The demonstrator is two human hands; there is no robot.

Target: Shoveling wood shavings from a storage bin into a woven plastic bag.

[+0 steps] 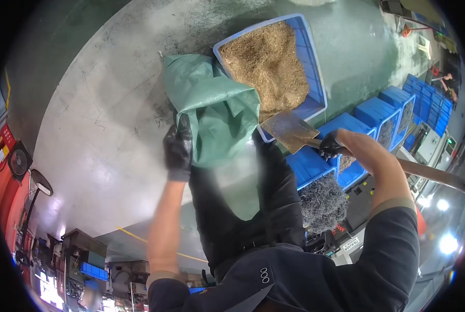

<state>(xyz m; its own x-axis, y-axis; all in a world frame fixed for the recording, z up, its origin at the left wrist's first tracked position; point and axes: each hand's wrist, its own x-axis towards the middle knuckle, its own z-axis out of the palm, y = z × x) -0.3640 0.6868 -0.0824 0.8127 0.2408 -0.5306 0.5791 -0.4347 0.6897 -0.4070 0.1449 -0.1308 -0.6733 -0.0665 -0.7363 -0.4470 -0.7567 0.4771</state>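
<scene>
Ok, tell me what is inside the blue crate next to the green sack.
The blue crate holds a heap of fine golden-brown shavings. Its bottom is covered by them, and the green sack hides its near left corner.

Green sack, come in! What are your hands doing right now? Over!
Left hand gloved, gripping the green sack at its edge. Right hand gloved, shut on the shovel, blade at the blue crate of golden shavings. Nothing blocking.

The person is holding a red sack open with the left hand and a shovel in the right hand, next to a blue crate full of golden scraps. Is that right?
Not quite. The sack is green, not red, as the head view shows. The rest holds: the gloved left hand grips its edge, the right hand holds the shovel, and the blue crate of golden scraps sits beside it.
</scene>
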